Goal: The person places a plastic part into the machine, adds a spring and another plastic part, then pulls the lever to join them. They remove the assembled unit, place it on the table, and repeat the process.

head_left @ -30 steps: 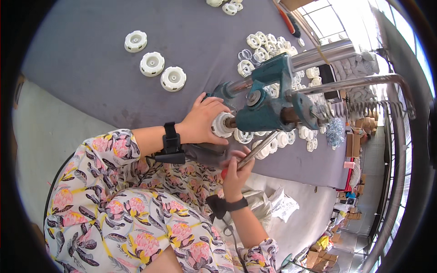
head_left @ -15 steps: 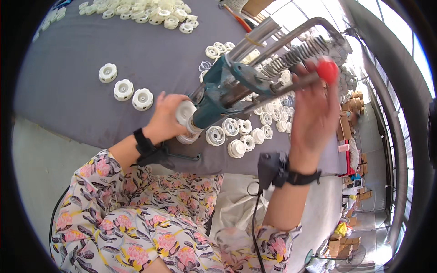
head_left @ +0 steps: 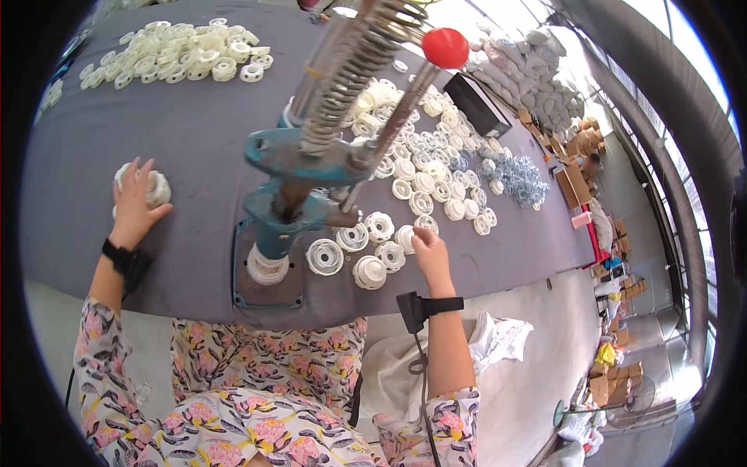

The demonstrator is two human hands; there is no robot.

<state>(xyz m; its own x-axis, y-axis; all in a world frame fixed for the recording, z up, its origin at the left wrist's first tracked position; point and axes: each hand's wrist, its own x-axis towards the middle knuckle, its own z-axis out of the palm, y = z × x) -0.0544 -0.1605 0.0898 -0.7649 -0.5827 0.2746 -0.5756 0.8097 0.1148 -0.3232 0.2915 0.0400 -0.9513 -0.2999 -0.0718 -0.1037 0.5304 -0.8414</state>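
Note:
My left hand [head_left: 135, 204] is at the left of the table, its fingers spread over a small group of white round plastic caps [head_left: 159, 189]. It covers part of them, so their exact number is hidden. Right of the press, my right hand [head_left: 433, 258] has its fingers curled, thumb and forefinger at the edge of a white plastic cap [head_left: 405, 239]. Between my hands stands a teal hand press [head_left: 272, 222] with a coil spring and a lever ending in a red ball knob [head_left: 446, 48]. A white round part [head_left: 267, 268] sits under its ram; neither hand touches the press.
Several white caps, some with metal rings [head_left: 324, 257], lie right of the press. A large spread of white parts [head_left: 420, 183] and a heap of wire springs [head_left: 520, 180] lie beyond. Cream-coloured rings [head_left: 194, 53] are piled far left. A black box [head_left: 477, 105] stands at the back right.
My left hand has left the press and moved left to the caps. My right hand has let go of the lever and come down to the caps on the right. The view has shifted.

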